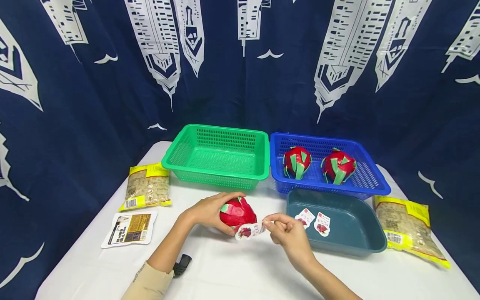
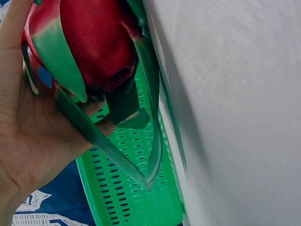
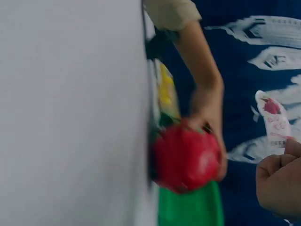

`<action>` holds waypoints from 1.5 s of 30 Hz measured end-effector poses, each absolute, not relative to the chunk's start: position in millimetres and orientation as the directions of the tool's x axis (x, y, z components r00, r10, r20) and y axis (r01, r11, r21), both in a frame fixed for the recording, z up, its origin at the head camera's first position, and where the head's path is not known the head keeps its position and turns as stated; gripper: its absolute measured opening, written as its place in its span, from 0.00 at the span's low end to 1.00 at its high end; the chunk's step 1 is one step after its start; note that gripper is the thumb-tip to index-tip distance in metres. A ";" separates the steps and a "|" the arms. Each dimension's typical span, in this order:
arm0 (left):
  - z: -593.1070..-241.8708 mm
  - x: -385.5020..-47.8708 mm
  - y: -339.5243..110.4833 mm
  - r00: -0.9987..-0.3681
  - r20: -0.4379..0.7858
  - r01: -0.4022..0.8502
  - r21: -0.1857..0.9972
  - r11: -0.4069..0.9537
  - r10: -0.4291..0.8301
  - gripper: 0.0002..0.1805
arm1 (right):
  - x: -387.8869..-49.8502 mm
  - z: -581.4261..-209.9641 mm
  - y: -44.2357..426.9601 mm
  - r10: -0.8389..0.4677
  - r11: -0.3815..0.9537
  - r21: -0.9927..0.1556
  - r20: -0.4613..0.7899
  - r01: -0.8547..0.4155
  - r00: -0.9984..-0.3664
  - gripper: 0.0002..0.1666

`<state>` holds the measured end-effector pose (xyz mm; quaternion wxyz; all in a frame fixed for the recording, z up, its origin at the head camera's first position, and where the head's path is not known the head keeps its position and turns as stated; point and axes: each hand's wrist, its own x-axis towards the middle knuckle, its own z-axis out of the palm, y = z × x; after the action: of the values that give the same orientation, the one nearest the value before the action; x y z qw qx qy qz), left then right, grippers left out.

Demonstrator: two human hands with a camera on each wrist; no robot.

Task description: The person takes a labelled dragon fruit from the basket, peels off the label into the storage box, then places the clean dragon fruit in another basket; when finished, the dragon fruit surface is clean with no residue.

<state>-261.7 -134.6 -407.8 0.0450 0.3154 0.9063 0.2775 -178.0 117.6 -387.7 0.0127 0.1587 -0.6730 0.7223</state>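
Note:
My left hand (image 1: pixel 215 211) grips a red dragon fruit (image 1: pixel 239 212) with green scales, low over the white table; the left wrist view shows the fingers curled round the fruit (image 2: pixel 96 42). Between thumb and fingers, my right hand (image 1: pixel 288 237) pinches the end of a small white sticker (image 1: pixel 250 230) printed with a dragon fruit. In the right wrist view the sticker (image 3: pixel 274 117) stands apart from the fruit (image 3: pixel 188 157), though in the head view the two overlap. Two similar stickers (image 1: pixel 322 224) lie at the left side of a dark teal tray (image 1: pixel 356 225).
A green basket (image 1: pixel 215 173) stands at the back, beside a blue basket (image 1: pixel 330 189) holding two dragon fruits (image 1: pixel 339 166). Yellow-edged bags (image 1: pixel 148 186) lie at the table's left and right sides. A flat white packet (image 1: pixel 129 229) sits at the left front.

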 end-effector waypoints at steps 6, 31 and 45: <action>-408.1 -262.2 -135.3 -0.787 0.071 0.549 0.536 0.642 0.613 0.53 | -187.8 -347.9 194.8 -0.159 0.020 -0.956 0.285 -0.292 -0.945 0.05; -408.1 -261.9 -133.8 -0.801 0.077 0.527 0.560 0.639 0.594 0.53 | -279.9 -387.4 335.0 -0.491 0.749 -0.544 -0.072 -0.379 -0.868 0.03; -406.1 -259.5 -134.2 -0.817 0.065 0.506 0.557 0.659 0.573 0.53 | -262.2 -405.9 325.6 -0.374 0.889 -0.305 -0.057 -0.341 -0.926 0.30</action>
<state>-259.5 -134.2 -406.1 0.0583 0.2965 0.9088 0.2875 -262.2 325.6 -405.9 -0.0573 0.1843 -0.9702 0.1464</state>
